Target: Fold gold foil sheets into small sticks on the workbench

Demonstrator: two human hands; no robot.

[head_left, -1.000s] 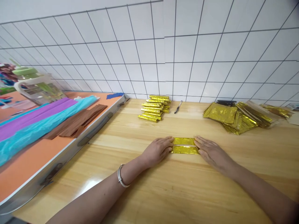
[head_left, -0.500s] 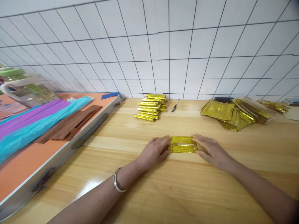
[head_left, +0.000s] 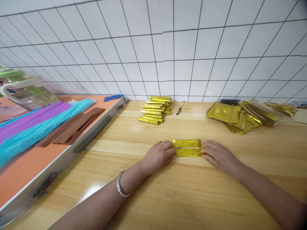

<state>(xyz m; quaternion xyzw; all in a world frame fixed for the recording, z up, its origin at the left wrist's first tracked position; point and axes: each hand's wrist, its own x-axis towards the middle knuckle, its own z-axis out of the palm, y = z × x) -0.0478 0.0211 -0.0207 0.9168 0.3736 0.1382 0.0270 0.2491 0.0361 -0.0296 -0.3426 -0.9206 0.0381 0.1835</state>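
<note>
A sheet of gold foil paper (head_left: 188,152) lies on the wooden table, its near and far edges folded in so that they meet along a pale lengthwise line. My left hand (head_left: 160,156) grips its left end, fingers curled together, with the silver bangle at that wrist. At the right end, my right hand (head_left: 217,155) pinches the foil between thumb and fingers. The fingertips partly hide both ends of the sheet. Beyond it sits a stack of narrow folded gold foil strips (head_left: 155,110).
A pen (head_left: 180,108) lies right of the strips. Flat gold foil sheets (head_left: 225,113) are piled at the back right. On the left, an orange-topped board (head_left: 59,159) with a raised edge carries purple, turquoise and brown crepe paper (head_left: 79,126) and a clear plastic container (head_left: 31,94). A tiled wall stands behind.
My fingers have shifted outward to the foil's ends and curled in more. More of its far corners shows, and the two folded flaps lie more evenly along the middle line.
</note>
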